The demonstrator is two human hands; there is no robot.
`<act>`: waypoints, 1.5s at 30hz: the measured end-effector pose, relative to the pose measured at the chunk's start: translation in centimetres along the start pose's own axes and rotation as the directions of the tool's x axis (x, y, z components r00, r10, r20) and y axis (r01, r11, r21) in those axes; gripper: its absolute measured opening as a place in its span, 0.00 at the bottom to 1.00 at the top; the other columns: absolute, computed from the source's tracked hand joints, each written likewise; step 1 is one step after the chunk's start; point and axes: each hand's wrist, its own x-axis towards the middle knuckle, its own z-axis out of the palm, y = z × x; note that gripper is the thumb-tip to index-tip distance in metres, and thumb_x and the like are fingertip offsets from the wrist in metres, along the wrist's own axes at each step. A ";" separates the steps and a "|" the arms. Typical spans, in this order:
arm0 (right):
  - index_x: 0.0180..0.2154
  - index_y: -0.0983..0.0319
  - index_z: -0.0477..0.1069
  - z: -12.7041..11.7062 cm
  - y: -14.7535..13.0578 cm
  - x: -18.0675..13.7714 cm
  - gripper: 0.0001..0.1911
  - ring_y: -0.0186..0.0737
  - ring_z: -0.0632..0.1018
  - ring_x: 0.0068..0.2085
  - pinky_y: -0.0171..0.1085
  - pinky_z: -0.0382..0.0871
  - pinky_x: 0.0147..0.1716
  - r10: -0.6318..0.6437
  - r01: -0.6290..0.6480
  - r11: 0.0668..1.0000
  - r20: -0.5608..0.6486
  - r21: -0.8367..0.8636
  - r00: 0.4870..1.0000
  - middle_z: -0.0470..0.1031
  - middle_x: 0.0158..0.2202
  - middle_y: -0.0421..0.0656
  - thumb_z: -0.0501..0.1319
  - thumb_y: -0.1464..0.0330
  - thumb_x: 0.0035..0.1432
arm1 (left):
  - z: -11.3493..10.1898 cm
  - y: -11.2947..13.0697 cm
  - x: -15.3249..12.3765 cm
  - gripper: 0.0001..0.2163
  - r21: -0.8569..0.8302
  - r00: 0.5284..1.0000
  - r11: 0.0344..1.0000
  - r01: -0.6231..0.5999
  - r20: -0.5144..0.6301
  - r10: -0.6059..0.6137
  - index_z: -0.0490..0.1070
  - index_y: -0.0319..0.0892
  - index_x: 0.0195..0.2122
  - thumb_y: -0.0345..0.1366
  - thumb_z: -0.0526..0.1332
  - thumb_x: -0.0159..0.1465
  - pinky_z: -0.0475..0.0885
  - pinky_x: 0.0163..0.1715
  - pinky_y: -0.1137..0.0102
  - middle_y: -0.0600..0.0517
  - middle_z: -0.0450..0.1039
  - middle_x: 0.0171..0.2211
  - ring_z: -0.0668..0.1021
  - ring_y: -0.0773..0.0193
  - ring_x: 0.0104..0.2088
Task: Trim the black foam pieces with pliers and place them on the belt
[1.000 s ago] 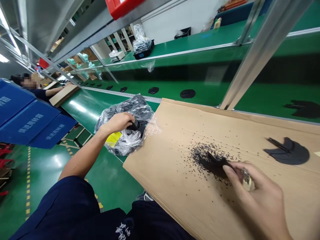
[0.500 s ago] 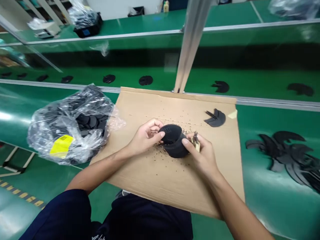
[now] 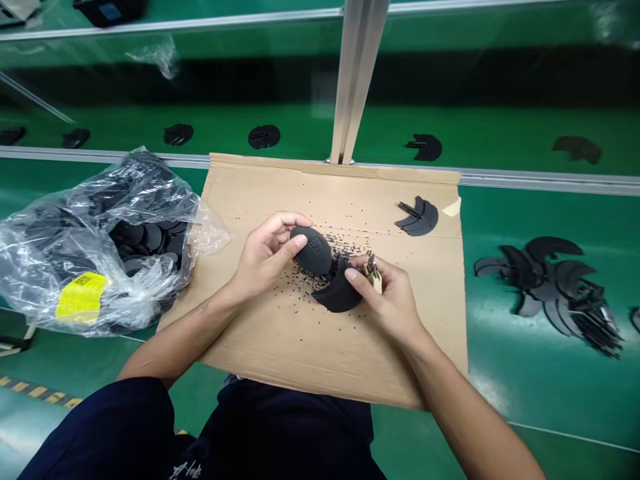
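Observation:
My left hand (image 3: 264,257) pinches a black oval rubber piece (image 3: 313,250) above the cardboard sheet (image 3: 280,333). My right hand (image 3: 390,300) grips a black crescent-shaped strip (image 3: 339,295) that hangs off that piece, and also clasps a small pale-handled tool (image 3: 373,272) against the palm. Black crumbs (image 3: 345,243) lie scattered on the cardboard around both hands. A trimmed black scrap (image 3: 419,217) rests near the sheet's far right corner.
A clear plastic bag (image 3: 90,247) of black round pieces with a yellow label lies at the left. A heap of black trimmed strips (image 3: 550,280) sits on the green table at the right. Black pieces (image 3: 264,136) ride the conveyor beyond a metal rail and upright post (image 3: 353,73).
My left hand came from the bag with a black piece to the cardboard's middle. The crescent strip has since come away from the oval piece. The view tilted down.

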 end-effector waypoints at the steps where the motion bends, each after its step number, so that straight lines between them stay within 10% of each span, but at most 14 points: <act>1: 0.32 0.60 0.73 0.0 0.0 0.0 0.15 0.35 0.68 0.29 0.36 0.63 0.31 0.004 -0.004 1.000 0.002 0.003 1.000 0.69 0.28 0.38 0.67 0.55 0.59 | -0.1 0.0 -0.1 0.09 0.023 1.000 1.000 -0.007 0.023 0.006 0.74 0.39 0.47 0.36 0.63 0.68 0.77 0.33 0.78 0.50 0.79 0.38 0.80 0.70 0.34; 10: 0.32 0.60 0.73 0.5 -0.1 0.0 0.15 0.34 0.70 0.29 0.35 0.66 0.33 0.005 -0.007 1.000 0.114 0.013 0.993 0.71 0.27 0.37 0.66 0.56 0.61 | 0.2 -0.9 -1.2 0.11 0.357 0.918 0.872 -0.336 0.333 0.217 0.76 0.40 0.52 0.33 0.62 0.70 0.79 0.41 0.71 0.46 0.81 0.44 0.82 0.65 0.42; 22: 0.30 0.61 0.70 0.5 -0.2 -0.1 0.16 0.31 0.65 0.26 0.33 0.63 0.28 -0.028 0.036 0.997 0.106 -0.074 0.994 0.66 0.25 0.35 0.68 0.56 0.58 | 0.5 -1.4 -1.2 0.14 0.446 0.785 0.651 -0.614 0.429 0.446 0.71 0.44 0.58 0.29 0.57 0.72 0.77 0.44 0.69 0.48 0.80 0.48 0.81 0.65 0.46; 30: 0.36 0.59 0.75 0.6 -0.1 -0.6 0.10 0.37 0.76 0.32 0.36 0.72 0.33 -0.184 0.169 0.965 -0.055 -0.199 0.981 0.79 0.33 0.41 0.67 0.59 0.60 | 0.8 -1.3 -1.6 0.20 0.329 0.929 0.884 -0.331 0.275 0.246 0.71 0.41 0.59 0.40 0.65 0.68 0.79 0.50 0.67 0.44 0.80 0.51 0.82 0.61 0.50; 45: 0.38 0.59 0.76 0.4 0.4 -0.5 0.07 0.39 0.78 0.32 0.39 0.73 0.34 -0.343 0.327 0.882 0.016 -0.340 0.939 0.80 0.34 0.42 0.66 0.62 0.62 | 0.7 -1.4 -1.9 0.16 0.326 0.912 0.886 -0.330 0.353 0.210 0.70 0.41 0.59 0.35 0.60 0.71 0.80 0.51 0.64 0.43 0.80 0.52 0.82 0.61 0.51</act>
